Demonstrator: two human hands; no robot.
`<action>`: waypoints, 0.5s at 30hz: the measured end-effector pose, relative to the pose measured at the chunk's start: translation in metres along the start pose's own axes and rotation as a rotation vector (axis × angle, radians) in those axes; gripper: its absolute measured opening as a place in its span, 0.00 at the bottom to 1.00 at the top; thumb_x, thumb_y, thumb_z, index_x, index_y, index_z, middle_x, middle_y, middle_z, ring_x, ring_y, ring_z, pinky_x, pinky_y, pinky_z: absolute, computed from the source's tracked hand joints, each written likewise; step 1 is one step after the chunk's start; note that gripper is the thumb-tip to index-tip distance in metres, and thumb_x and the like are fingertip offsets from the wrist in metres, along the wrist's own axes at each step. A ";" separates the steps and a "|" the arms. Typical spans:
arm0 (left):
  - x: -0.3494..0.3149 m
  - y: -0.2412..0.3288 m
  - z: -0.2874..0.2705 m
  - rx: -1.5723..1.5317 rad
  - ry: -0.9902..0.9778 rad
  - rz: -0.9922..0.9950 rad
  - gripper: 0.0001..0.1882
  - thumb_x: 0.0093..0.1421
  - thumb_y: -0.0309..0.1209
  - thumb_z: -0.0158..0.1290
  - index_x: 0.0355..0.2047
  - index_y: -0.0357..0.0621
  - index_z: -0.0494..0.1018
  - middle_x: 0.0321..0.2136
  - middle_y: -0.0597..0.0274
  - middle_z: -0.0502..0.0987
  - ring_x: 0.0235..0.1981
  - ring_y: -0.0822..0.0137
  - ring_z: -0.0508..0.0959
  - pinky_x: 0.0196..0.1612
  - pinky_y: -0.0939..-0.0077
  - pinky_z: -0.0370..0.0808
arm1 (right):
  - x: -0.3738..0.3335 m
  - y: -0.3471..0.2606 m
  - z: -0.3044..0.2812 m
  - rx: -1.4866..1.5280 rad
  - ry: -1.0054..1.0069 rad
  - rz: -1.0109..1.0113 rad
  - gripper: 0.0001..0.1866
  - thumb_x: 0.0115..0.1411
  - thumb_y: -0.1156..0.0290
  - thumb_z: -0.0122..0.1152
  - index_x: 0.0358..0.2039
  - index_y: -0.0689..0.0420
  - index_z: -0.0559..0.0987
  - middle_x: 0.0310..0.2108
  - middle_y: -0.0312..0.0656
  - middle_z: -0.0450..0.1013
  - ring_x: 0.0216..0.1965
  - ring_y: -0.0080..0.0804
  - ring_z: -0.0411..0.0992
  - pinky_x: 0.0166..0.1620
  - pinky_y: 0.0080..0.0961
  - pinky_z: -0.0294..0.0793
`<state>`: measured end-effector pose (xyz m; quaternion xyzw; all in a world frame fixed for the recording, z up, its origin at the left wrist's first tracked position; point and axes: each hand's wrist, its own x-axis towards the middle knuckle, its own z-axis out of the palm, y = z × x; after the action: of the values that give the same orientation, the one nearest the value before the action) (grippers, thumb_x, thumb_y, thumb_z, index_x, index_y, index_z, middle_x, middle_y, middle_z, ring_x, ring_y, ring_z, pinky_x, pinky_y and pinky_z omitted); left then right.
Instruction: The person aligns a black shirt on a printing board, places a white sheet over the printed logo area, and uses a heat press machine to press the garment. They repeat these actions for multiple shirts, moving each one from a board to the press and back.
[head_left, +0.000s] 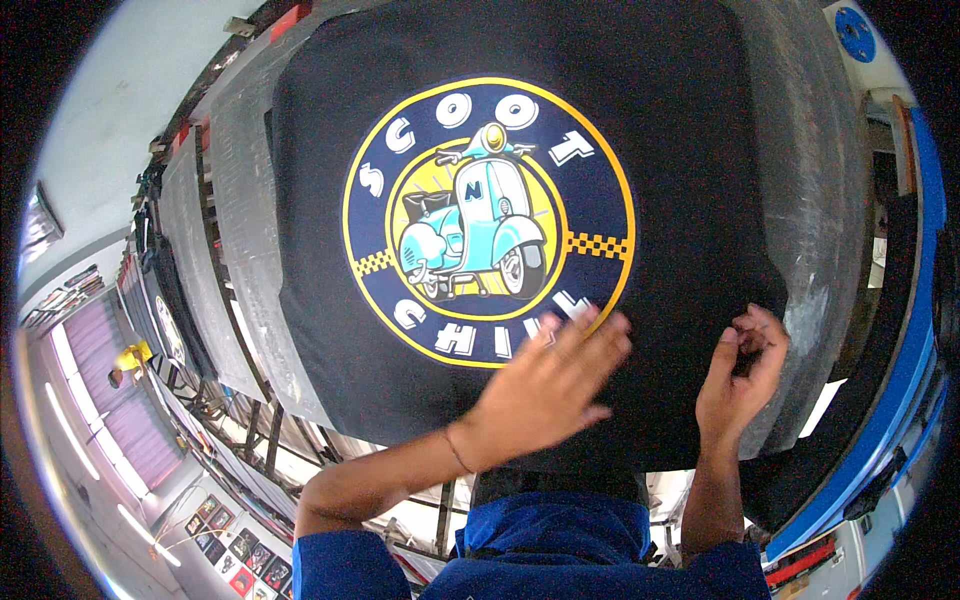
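A black T-shirt (690,150) lies spread flat over a grey board (820,200). On its chest is a round print (480,220) with a light-blue scooter on yellow, inside a dark ring with white letters and a yellow rim. My left hand (550,385) is over the lower right of the print, fingers stretched out and slightly blurred, covering part of the lettering; whether it touches the cloth I cannot tell. My right hand (742,375) is at the shirt's right edge, fingers loosely curled and apart from the thumb, with nothing visible in it.
More grey boards (245,230) stand in a row to the left, with another dark printed shirt (170,325) farther along. A person in yellow (133,357) is far off at the left. A blue-edged surface (925,330) curves along the right. Pictures (245,550) are at the lower left.
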<state>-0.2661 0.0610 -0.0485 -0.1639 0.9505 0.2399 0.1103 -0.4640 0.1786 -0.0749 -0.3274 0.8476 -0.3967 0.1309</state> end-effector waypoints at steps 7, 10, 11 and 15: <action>0.015 0.033 0.023 -0.039 0.105 0.075 0.42 0.57 0.58 0.50 0.66 0.49 0.59 0.69 0.59 0.53 0.69 0.53 0.52 0.67 0.48 0.50 | 0.000 0.000 0.001 0.003 0.006 -0.010 0.16 0.60 0.77 0.57 0.49 0.61 0.72 0.37 0.41 0.71 0.36 0.28 0.67 0.44 0.25 0.68; 0.023 0.012 0.003 -0.078 0.136 -0.075 0.44 0.54 0.56 0.54 0.66 0.50 0.58 0.69 0.59 0.52 0.70 0.49 0.50 0.67 0.45 0.49 | 0.001 -0.002 0.000 0.007 -0.003 -0.027 0.16 0.59 0.78 0.57 0.49 0.61 0.71 0.36 0.41 0.71 0.36 0.28 0.67 0.43 0.25 0.68; 0.021 0.001 -0.005 -0.098 0.163 -0.143 0.46 0.51 0.54 0.59 0.66 0.50 0.58 0.69 0.55 0.52 0.70 0.46 0.49 0.67 0.43 0.49 | 0.001 -0.002 0.000 0.013 -0.003 -0.029 0.17 0.59 0.78 0.57 0.49 0.61 0.71 0.36 0.41 0.71 0.36 0.28 0.67 0.43 0.25 0.68; -0.012 -0.053 -0.035 0.076 0.234 -0.438 0.43 0.58 0.47 0.54 0.68 0.44 0.52 0.69 0.44 0.49 0.70 0.40 0.43 0.68 0.41 0.40 | 0.000 -0.001 -0.001 0.022 -0.015 0.001 0.17 0.59 0.78 0.57 0.49 0.61 0.71 0.36 0.41 0.71 0.36 0.28 0.67 0.43 0.25 0.67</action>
<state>-0.2401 0.0026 -0.0378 -0.3884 0.9069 0.1539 0.0551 -0.4639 0.1786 -0.0740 -0.3284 0.8423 -0.4035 0.1409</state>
